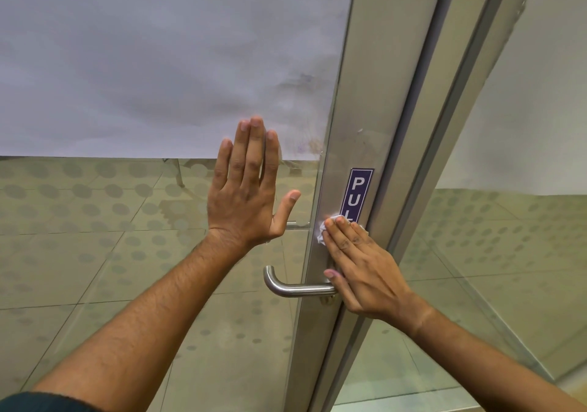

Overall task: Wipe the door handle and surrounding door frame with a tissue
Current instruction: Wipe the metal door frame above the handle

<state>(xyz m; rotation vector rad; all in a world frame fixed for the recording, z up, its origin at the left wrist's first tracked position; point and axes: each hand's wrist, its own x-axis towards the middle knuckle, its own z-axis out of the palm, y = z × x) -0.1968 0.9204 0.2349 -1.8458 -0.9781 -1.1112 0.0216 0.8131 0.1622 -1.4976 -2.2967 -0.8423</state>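
A steel lever door handle (pixel 287 286) sticks out to the left from the brushed metal door frame (pixel 374 100). My right hand (pixel 362 268) lies flat on the frame just above the handle, pressing a crumpled white tissue (pixel 323 229) against the metal under its fingertips. The hand covers the lower end of a purple PULL sticker (pixel 358 192). My left hand (pixel 246 189) is spread flat against the glass pane (pixel 158 62) to the left of the frame, fingers up, holding nothing.
The pane's upper part is frosted, with smudges (pixel 301 93) near the frame. Through the lower clear glass a tiled, dotted floor (pixel 79 252) shows. A second metal post (pixel 470 78) and another glass panel (pixel 524 237) stand on the right.
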